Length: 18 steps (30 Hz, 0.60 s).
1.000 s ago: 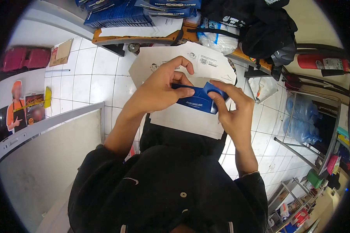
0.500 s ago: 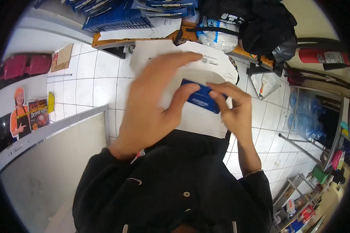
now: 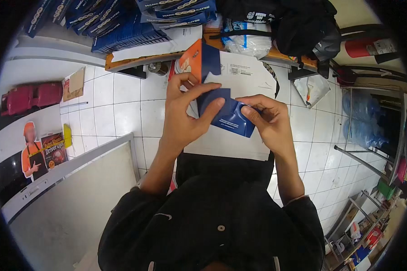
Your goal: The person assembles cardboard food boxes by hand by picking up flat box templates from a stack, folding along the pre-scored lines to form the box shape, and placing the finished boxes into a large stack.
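Observation:
A partly folded blue cardboard food box (image 3: 235,121) is held between my two hands above my lap. One panel with an orange face (image 3: 191,62) stands up at its far left, beside a dark blue flap (image 3: 210,61). My left hand (image 3: 181,113) is closed on the box's left part, thumb on a blue flap and fingers curled behind. At the right end, my right hand (image 3: 272,119) pinches the blue wall between thumb and fingers. Beneath lies a stack of flat white card sheets (image 3: 248,147) with small dark print, resting across my lap.
Folded blue boxes (image 3: 122,43) are piled on a wooden bench (image 3: 115,63) ahead. A white plastic pack (image 3: 246,43) and a black bag (image 3: 307,31) sit to their right. A low partition (image 3: 77,180) stands on my left, a metal rack (image 3: 375,135) on my right.
My left hand, blurred before, has drawn back and closed on the box. The orange-faced panel and dark blue flap now show upright. My right hand keeps its pinch. The view has shifted slightly.

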Motion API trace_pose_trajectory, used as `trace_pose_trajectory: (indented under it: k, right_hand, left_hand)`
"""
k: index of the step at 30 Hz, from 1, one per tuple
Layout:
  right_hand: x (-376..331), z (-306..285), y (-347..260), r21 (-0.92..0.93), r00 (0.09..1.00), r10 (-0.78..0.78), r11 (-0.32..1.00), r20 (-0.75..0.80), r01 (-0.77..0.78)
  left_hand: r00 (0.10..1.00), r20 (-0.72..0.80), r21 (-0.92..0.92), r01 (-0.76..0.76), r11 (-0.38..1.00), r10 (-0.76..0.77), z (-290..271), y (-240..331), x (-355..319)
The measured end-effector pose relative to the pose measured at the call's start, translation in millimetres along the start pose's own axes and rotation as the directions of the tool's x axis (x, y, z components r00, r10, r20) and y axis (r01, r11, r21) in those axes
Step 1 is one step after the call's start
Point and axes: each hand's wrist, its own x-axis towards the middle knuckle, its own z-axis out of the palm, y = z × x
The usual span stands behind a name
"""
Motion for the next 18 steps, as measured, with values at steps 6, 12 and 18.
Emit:
trace_pose_trajectory:
  k: [6,12,18]
  right_hand:
    - [0.0,12.5,7.3,0.019,1.0,-0.018,1.0,-0.013,0.018]
    - [-1.6,8.9,5.0,-0.052,0.998,-0.065,0.997,0.003,0.065]
    - [-11.3,9.2,-13.4,-0.081,0.992,-0.122,0.99,-0.025,0.119]
  left_hand:
    - [0.992,-0.083,0.13,0.105,0.986,-0.094,-8.8,7.3,2.4]
    - [0.977,0.208,0.003,0.051,0.999,-0.05,-21.9,23.6,-8.8]
    - [0.979,0.202,0.139,-0.068,0.988,0.038,-21.8,36.5,-11.3]
